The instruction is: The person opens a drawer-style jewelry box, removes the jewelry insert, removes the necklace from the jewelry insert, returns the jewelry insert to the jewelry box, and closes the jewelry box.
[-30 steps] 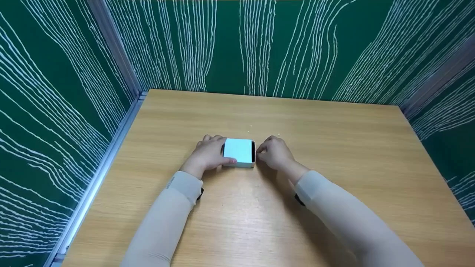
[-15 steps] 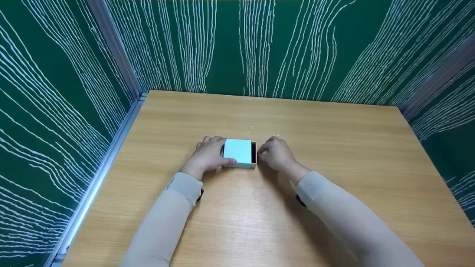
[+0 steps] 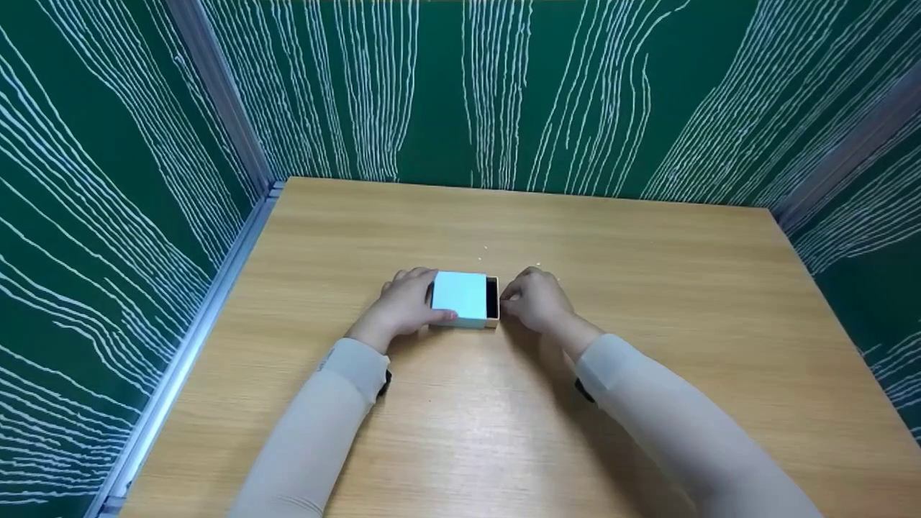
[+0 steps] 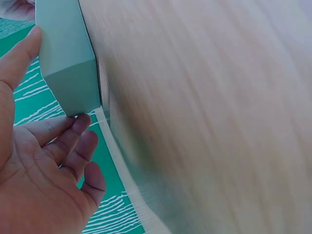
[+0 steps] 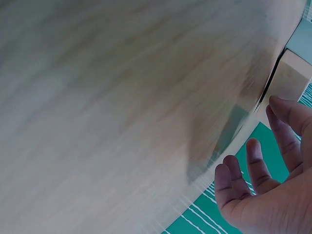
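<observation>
A small drawer box (image 3: 459,295) with a pale blue-green sleeve lies on the wooden table. Its cream inner tray (image 3: 492,323) with a dark interior sticks out at the right end. My left hand (image 3: 406,301) grips the sleeve, thumb along the near side and fingers at the far left; the left wrist view shows the sleeve (image 4: 68,63) between thumb and fingertips. At the tray's right end, my right hand (image 3: 538,298) pinches with thumb and index finger; what exactly lies between those tips is hidden. In the right wrist view the pinching fingertips are right at the tray's end (image 5: 288,80).
Several tiny pale specks (image 3: 538,264) lie on the table (image 3: 611,244) beyond the box. Green panels (image 3: 439,93) with wavy white lines stand behind and at both sides. A metal rail (image 3: 180,360) runs along the left table edge.
The inner tray has slid a little to the right out of the sleeve, showing more of its dark interior. My right hand has moved slightly right with it; my left hand still holds the sleeve.
</observation>
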Demonstrator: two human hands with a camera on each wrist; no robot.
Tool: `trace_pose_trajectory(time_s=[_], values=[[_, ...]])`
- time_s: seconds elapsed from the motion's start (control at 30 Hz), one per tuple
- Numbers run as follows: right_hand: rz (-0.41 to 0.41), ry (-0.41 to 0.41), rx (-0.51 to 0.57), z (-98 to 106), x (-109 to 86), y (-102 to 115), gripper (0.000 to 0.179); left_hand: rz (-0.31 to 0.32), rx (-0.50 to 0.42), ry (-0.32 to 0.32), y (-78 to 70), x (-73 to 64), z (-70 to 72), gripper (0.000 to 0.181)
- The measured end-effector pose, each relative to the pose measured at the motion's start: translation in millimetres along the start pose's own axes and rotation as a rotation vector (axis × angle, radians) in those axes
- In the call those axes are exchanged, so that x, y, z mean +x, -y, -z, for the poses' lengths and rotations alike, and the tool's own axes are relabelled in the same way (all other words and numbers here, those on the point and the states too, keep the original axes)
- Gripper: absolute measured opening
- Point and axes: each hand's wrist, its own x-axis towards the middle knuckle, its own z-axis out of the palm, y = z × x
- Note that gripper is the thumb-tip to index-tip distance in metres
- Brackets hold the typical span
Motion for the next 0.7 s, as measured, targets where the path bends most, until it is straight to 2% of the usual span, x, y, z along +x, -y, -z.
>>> trace_pose_trajectory(time_s=[0.3, 0.7], values=[[-0.030, 0.007, 0.028, 1.1, -0.2, 0.0, 0.016, 0.012, -0.014, 0.007, -0.7, 0.1, 0.3, 0.100], [-0.031, 0.013, 0.019, 0.1, 0.2, -0.5, 0.018, 0.012, -0.026, 0.009, -0.1, -0.9, 1.3, 0.101]])
